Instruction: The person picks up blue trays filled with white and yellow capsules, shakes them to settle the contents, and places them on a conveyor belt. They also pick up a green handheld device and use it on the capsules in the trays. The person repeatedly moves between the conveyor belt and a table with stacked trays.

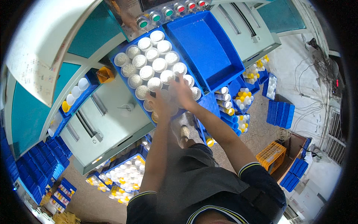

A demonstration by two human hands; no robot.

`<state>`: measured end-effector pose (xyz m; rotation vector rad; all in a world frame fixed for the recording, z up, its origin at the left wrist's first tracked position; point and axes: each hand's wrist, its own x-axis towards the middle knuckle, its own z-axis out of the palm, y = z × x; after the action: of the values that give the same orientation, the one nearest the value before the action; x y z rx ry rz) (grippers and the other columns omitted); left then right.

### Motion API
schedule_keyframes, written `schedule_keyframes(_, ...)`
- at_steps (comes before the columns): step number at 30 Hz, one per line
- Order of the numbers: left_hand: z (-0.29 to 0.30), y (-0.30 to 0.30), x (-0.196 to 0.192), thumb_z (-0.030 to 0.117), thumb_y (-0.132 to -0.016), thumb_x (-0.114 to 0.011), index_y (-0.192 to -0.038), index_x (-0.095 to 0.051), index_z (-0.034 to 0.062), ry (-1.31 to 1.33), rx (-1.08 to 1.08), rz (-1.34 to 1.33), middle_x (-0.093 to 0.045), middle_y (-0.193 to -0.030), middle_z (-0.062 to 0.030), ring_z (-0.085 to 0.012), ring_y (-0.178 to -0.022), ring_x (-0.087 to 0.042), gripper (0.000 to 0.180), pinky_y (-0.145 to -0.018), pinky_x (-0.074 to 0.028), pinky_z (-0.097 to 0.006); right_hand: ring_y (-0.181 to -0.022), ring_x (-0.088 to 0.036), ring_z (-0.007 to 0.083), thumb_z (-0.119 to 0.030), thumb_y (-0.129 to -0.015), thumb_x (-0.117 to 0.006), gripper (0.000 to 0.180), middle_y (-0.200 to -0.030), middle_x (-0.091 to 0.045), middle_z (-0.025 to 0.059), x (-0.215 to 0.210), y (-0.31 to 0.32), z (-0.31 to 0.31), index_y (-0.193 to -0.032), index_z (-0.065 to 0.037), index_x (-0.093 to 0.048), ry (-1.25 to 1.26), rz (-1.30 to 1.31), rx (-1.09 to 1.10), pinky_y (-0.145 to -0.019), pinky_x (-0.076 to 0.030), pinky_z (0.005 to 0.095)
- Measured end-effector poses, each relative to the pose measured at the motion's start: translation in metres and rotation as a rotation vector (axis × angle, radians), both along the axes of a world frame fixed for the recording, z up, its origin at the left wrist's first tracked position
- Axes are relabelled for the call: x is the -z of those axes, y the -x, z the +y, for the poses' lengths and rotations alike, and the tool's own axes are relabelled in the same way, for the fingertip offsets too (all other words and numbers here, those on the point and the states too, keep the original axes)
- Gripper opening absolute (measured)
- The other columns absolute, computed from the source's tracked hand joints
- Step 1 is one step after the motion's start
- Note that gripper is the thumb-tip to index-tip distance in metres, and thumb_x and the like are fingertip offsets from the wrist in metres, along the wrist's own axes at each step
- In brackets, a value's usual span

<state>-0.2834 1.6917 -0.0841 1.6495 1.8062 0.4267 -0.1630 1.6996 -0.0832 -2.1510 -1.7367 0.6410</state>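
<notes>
Left hand (159, 106) and right hand (182, 92) among cups (160, 65) of white granules, blue tray (173, 45) beneath, grips too blurred to tell.

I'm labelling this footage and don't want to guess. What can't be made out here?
All in the head view:
Cups nearest the person: partly covered by the left hand and right hand, and blurred; whether either hand grips one is unclear.
Dark panel: cut off by the top edge.
Paper sheet at upper left: markings too small and faint to read.
</notes>
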Motion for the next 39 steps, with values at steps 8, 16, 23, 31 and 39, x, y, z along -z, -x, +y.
schedule_keyframes(8,-0.004,0.015,0.011,0.004,-0.074,-0.062,-0.136,-0.045,0.0058,-0.181,0.125,0.064,-0.028,-0.140,-0.0332,-0.0530,-0.128,-0.033,0.065,-0.104,-0.034,-0.057,-0.123,-0.046,0.0420,0.005,-0.074,-0.057,0.054,-0.145,-0.037,0.0198,-0.009,0.000,-0.011,-0.125,-0.012,-0.057,-0.060,-0.009,-0.001,-0.097,-0.047,0.0456)
schedule_keyframes(16,-0.075,-0.011,-0.120,-0.016,-0.064,-0.065,-0.134,-0.050,0.0125,-0.291,0.087,0.002,-0.029,-0.141,-0.0303,-0.0497,-0.132,-0.034,0.077,-0.103,-0.039,-0.053,-0.108,-0.048,0.0349,0.003,-0.071,-0.060,0.051,-0.137,-0.041,0.0143,-0.120,-0.021,-0.091,-0.120,-0.011,-0.060,-0.297,0.088,0.113,-0.083,-0.054,0.0404)
schedule_keyframes(23,-0.216,-0.093,-0.152,-0.009,-0.064,-0.071,-0.135,-0.051,0.0157,-0.330,0.167,0.093,-0.032,-0.141,-0.0287,-0.0467,-0.131,-0.035,0.077,-0.107,-0.035,-0.052,-0.109,-0.051,0.0327,0.002,-0.071,-0.061,0.046,-0.135,-0.041,0.0161,-0.156,-0.107,-0.246,-0.115,-0.009,-0.064,-0.388,0.153,0.207,-0.078,-0.057,0.0385)
schedule_keyframes(31,-0.294,-0.187,0.032,-0.010,-0.063,-0.067,-0.131,-0.051,0.0092,-0.015,0.470,-0.063,-0.036,-0.137,-0.0287,-0.0489,-0.128,-0.037,0.073,-0.105,-0.036,-0.050,-0.117,-0.050,0.0389,0.013,-0.066,-0.059,0.064,-0.137,-0.045,0.0213,0.006,-0.207,-0.358,-0.125,-0.012,-0.058,-0.008,-0.042,0.289,-0.087,-0.053,0.0414)
schedule_keyframes(39,-0.329,-0.241,0.223,-0.013,-0.063,-0.060,-0.133,-0.049,0.0115,0.147,0.477,-0.027,-0.031,-0.137,-0.0298,-0.0500,-0.117,-0.045,0.076,-0.097,-0.042,-0.051,-0.117,-0.048,0.0407,0.011,-0.068,-0.062,0.060,-0.139,-0.042,0.0200,0.216,-0.261,-0.396,-0.124,-0.013,-0.057,0.144,0.005,0.240,-0.094,-0.048,0.0456)
